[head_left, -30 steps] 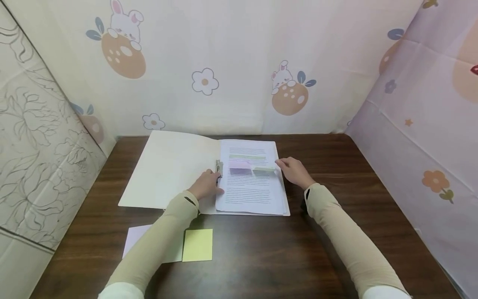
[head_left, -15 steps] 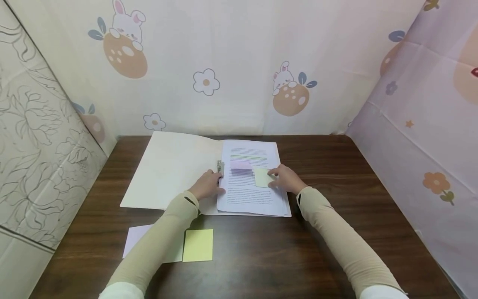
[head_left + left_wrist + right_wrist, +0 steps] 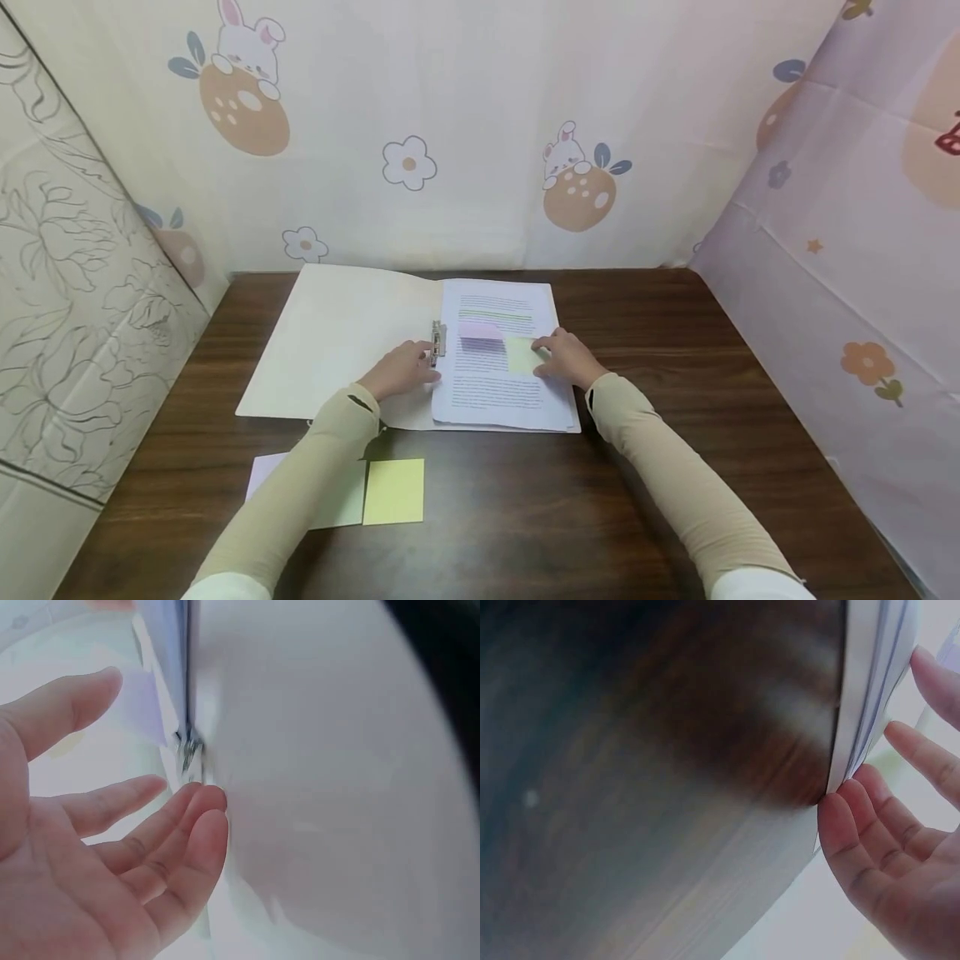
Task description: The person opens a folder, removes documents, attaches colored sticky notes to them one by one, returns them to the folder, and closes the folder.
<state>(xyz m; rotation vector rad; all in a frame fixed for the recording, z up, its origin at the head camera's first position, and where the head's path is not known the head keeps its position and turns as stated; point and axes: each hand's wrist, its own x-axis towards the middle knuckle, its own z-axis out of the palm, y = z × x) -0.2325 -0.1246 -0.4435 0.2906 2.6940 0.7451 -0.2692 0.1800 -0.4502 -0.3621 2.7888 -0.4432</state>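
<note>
A white folder (image 3: 337, 350) lies spread on the table, with a stack of printed pages (image 3: 495, 392) on its right half and a metal clip (image 3: 438, 340) along the fold. The top page bears a pink sticky note (image 3: 481, 332), its lower edge casting a shadow, and a pale green sticky note (image 3: 520, 357) to its right. My left hand (image 3: 402, 369) is beside the clip with fingers spread loosely and holds nothing. My right hand (image 3: 567, 358) reaches over the right page edge; its fingertips touch the green note's right side, and the other fingers rest along the edge.
In front of the folder lie a lavender pad (image 3: 264, 471), a light green pad (image 3: 345, 496) partly covered by the left sleeve, and a yellow pad (image 3: 393, 492). A patterned curtain (image 3: 480, 208) hangs behind the dark wooden table (image 3: 540, 517).
My right hand has moved left and inward over the page. The green note, raised edge-on a second ago, now lies flatter under its fingertips. My left hand has drawn slightly left from the clip.
</note>
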